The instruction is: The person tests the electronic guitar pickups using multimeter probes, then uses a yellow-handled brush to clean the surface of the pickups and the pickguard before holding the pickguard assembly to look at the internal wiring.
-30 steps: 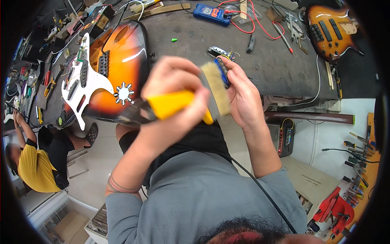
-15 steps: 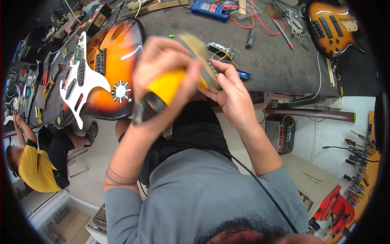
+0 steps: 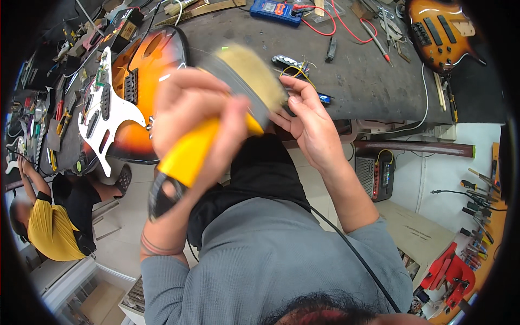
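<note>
My left hand [image 3: 187,111], blurred by motion, is wrapped round the yellow handle of a wide paintbrush [image 3: 187,154]. Its pale bristles [image 3: 252,73] point up and to the right, their lower end close to my right fingers. Between the thumb and fingers of my right hand [image 3: 311,122] is a small dark guitar part [image 3: 288,110], mostly hidden by the fingers and the brush. Just beyond that hand, a silvery part with wires [image 3: 292,62] lies on the workbench. Left of my left hand lies a sunburst guitar body [image 3: 149,62], with a white pickguard [image 3: 105,116] on it.
On the dark workbench [image 3: 374,89] are a blue multimeter [image 3: 275,12], a red probe [image 3: 376,40] and a second sunburst guitar body [image 3: 441,32]. Tools crowd the far left. A person in a yellow shirt [image 3: 54,230] sits at left. An amplifier [image 3: 374,176] stands below the bench.
My left hand and the brush have swung left and down, and the bristles have moved off the small part. My right hand stays nearly in place, still holding it.
</note>
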`<state>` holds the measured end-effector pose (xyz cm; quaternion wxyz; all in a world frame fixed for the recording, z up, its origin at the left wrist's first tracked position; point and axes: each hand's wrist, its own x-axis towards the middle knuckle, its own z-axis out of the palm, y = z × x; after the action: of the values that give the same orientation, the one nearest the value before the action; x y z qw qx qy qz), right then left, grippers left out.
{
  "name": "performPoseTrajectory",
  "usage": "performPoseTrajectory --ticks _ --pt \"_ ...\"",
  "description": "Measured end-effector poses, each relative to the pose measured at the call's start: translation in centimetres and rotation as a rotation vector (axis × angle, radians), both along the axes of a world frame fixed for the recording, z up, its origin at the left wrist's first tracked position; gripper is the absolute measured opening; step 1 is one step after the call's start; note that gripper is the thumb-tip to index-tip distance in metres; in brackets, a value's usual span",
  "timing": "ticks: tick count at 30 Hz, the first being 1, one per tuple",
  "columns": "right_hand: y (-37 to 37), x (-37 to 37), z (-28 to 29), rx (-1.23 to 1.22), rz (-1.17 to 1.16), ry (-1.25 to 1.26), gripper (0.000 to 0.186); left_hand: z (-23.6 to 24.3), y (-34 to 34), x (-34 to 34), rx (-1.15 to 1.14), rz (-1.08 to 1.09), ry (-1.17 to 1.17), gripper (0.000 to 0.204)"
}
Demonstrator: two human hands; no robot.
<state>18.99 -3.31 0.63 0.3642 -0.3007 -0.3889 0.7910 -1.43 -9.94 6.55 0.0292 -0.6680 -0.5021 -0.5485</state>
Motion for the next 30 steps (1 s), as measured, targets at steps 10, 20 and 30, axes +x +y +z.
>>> performPoseTrajectory --ticks 10,20,30 --pt "1.1 0.6 -0.6 -0.043 0.058 0.123 0.042 -0.2 -0.4 -1.7 -0.054 -0.093 -0.296 0.025" --pt "0.7 0.3 -0.8 -0.093 0.061 0.159 0.045 -0.5 -0.7 1.4 -0.363 -0.636 -0.412 0.012" --pt "1.1 0.5 -0.5 -0.078 0.041 0.192 0.042 -0.7 -1.5 0.9 -0.423 -0.591 -0.329 0.007"
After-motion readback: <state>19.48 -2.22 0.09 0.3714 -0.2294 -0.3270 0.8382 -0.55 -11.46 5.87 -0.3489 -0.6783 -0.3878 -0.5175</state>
